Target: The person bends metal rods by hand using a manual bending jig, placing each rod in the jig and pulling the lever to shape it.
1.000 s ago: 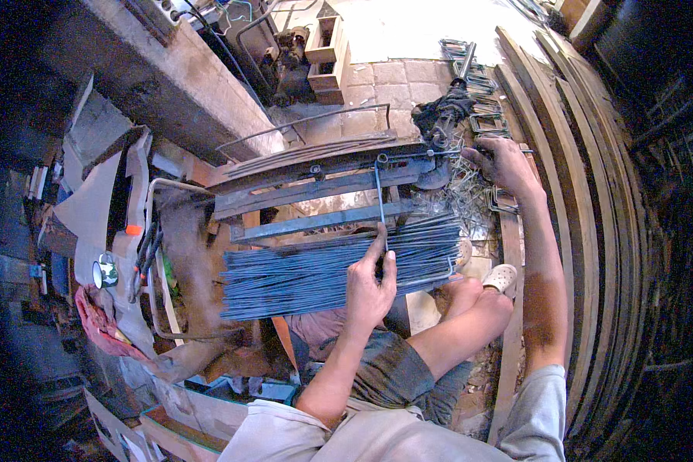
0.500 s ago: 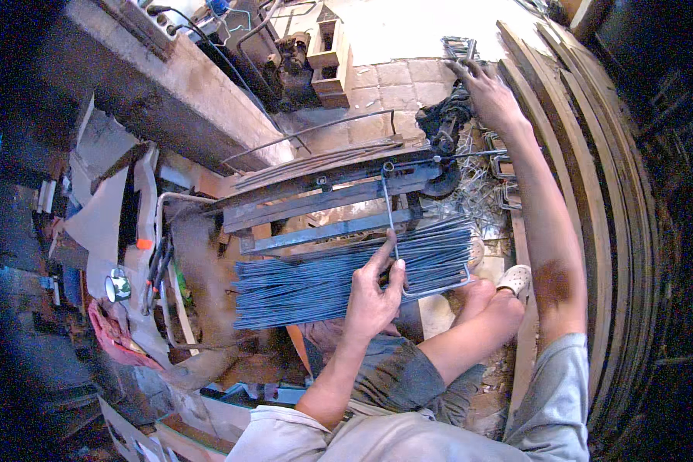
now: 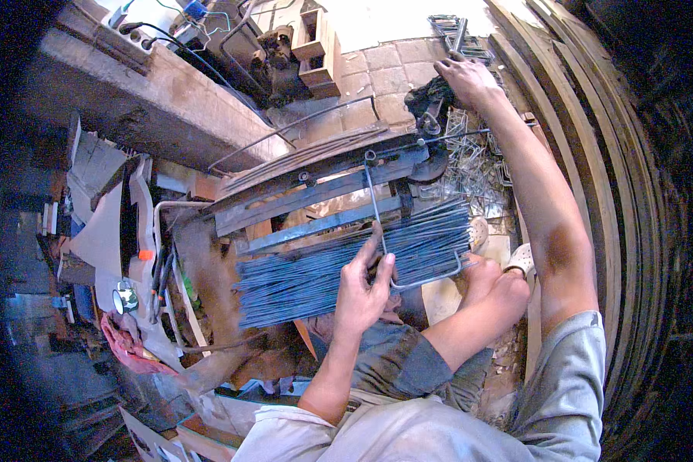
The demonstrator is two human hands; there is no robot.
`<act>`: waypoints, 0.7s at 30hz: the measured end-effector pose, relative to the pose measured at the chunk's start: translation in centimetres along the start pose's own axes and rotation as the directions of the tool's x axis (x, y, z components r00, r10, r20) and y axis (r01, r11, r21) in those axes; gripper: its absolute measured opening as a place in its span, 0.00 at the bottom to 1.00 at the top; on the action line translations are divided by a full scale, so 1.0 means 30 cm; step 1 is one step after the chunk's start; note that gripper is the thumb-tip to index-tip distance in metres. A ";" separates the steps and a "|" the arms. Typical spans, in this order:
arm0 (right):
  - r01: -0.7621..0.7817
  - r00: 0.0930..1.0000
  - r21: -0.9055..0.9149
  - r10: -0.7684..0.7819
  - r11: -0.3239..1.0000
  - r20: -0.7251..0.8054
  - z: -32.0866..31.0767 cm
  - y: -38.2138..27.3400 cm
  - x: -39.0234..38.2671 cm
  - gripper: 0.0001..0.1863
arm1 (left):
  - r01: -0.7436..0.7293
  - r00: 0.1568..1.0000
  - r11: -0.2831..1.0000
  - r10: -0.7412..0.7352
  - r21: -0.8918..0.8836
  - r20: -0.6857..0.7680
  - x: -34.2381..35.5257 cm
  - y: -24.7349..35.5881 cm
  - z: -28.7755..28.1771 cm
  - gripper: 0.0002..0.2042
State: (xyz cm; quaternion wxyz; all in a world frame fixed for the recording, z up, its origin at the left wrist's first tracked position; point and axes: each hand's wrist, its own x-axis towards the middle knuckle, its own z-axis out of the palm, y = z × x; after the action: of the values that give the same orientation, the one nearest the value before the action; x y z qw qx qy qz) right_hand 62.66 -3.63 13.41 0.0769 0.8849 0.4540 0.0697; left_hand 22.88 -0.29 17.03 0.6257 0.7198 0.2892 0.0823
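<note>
- A bundle of steel rods (image 3: 339, 266) lies across the person's lap, in front of a metal bending frame (image 3: 323, 189).
- The left hand (image 3: 364, 289) rests on the rods, touching a bent wire (image 3: 408, 254) that runs up to the frame.
- The right hand (image 3: 463, 77) reaches far forward, beyond the frame, above a heap of bent wire pieces (image 3: 470, 158) lying right of it.
- Curved planks (image 3: 593, 177) stand along the right.
- A concrete ledge (image 3: 154, 104) runs behind the frame, to the left.

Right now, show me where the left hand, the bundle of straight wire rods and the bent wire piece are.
left hand (image 3: 364, 286), head view, back of the hand.
bundle of straight wire rods (image 3: 300, 281), head view, left half.
bent wire piece (image 3: 431, 278), head view, lower run.
</note>
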 end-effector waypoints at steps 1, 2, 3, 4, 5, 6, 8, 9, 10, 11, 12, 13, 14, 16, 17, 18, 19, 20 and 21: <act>0.015 0.999 0.061 -0.012 0.998 -0.047 0.006 0.015 0.005 0.25 | -0.017 1.000 1.000 0.017 -0.001 0.000 0.004 -0.007 0.004 0.26; 0.031 0.997 0.073 -0.026 0.997 -0.067 0.023 0.016 -0.004 0.24 | -0.012 1.000 1.000 0.012 -0.002 -0.004 0.002 -0.012 0.008 0.26; 0.047 0.995 0.084 -0.040 0.995 -0.087 0.040 0.016 -0.015 0.24 | -0.006 1.000 1.000 0.006 -0.003 -0.009 -0.005 -0.016 0.010 0.26; 0.066 0.992 0.096 -0.054 0.993 -0.117 0.023 0.006 -0.020 0.23 | -0.007 1.000 1.000 0.007 0.001 -0.019 -0.008 -0.014 0.007 0.26; 0.037 0.997 0.092 -0.030 0.995 -0.073 0.008 -0.011 -0.025 0.23 | 0.018 1.000 1.000 -0.018 0.010 -0.012 -0.016 -0.008 0.002 0.26; 0.020 0.999 0.089 -0.016 0.996 -0.042 -0.010 -0.021 -0.027 0.24 | 0.021 1.000 1.000 -0.021 -0.023 -0.022 -0.020 0.000 0.007 0.26; -0.013 0.994 0.087 0.022 0.996 -0.103 0.025 -0.011 -0.032 0.24 | 0.029 0.999 0.997 -0.030 -0.071 -0.024 -0.028 0.019 0.021 0.26; -0.011 0.994 0.090 0.021 0.996 -0.104 0.041 0.001 -0.038 0.23 | -0.017 1.000 1.000 0.016 -0.025 -0.026 -0.024 0.011 0.024 0.24; -0.009 0.994 0.093 0.019 0.996 -0.111 0.041 0.005 -0.038 0.22 | -0.001 0.999 0.999 0.000 -0.034 -0.035 -0.023 0.011 0.026 0.24; -0.007 0.993 0.096 0.018 0.995 -0.117 0.037 0.007 -0.039 0.22 | 0.014 0.999 0.999 -0.016 -0.043 -0.044 -0.025 0.011 0.029 0.24; -0.005 0.986 0.096 0.021 0.995 -0.164 0.045 -0.001 -0.040 0.19 | 0.030 0.998 0.998 -0.032 -0.054 -0.051 -0.028 0.008 0.033 0.24; -0.023 0.995 0.164 0.039 0.986 -0.094 0.026 -0.012 -0.045 0.20 | -0.002 0.997 0.998 -0.002 -0.056 -0.078 -0.031 -0.001 0.034 0.23; -0.044 0.998 0.229 0.051 0.972 -0.023 -0.004 -0.024 -0.055 0.20 | 0.002 0.997 0.998 -0.007 -0.064 -0.082 -0.033 -0.001 0.033 0.23; -0.069 0.997 0.233 0.073 0.970 -0.007 -0.039 -0.039 -0.070 0.19 | 0.004 0.996 0.997 -0.011 -0.079 -0.090 -0.038 0.016 0.031 0.22; -0.080 0.996 0.242 0.087 0.967 -0.018 -0.041 -0.028 -0.076 0.18 | 0.011 0.996 0.999 -0.014 -0.043 -0.086 -0.038 0.027 0.029 0.19; -0.092 0.994 0.250 0.102 0.964 -0.028 -0.035 -0.024 -0.073 0.17 | -0.001 0.996 0.999 -0.004 -0.050 -0.086 -0.036 0.031 0.030 0.19; -0.132 0.989 0.297 0.146 0.946 -0.027 0.003 -0.012 -0.064 0.15 | -0.013 0.996 0.998 0.008 -0.056 -0.086 -0.032 0.027 0.037 0.19; -0.139 0.990 0.225 0.141 0.964 0.009 -0.002 -0.018 -0.058 0.15 | -0.017 0.995 0.998 0.011 -0.067 -0.094 -0.033 0.022 0.035 0.18; -0.138 0.990 0.230 0.137 0.963 0.020 -0.007 -0.027 -0.053 0.15 | -0.018 0.995 1.000 0.016 -0.019 -0.100 -0.037 0.023 0.027 0.19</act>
State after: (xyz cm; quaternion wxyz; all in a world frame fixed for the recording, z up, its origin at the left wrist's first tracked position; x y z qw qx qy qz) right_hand 61.06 -4.43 13.36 -0.0303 0.9175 0.3962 0.0199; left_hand 22.58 -1.59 17.78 0.6168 0.7109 0.3133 0.1263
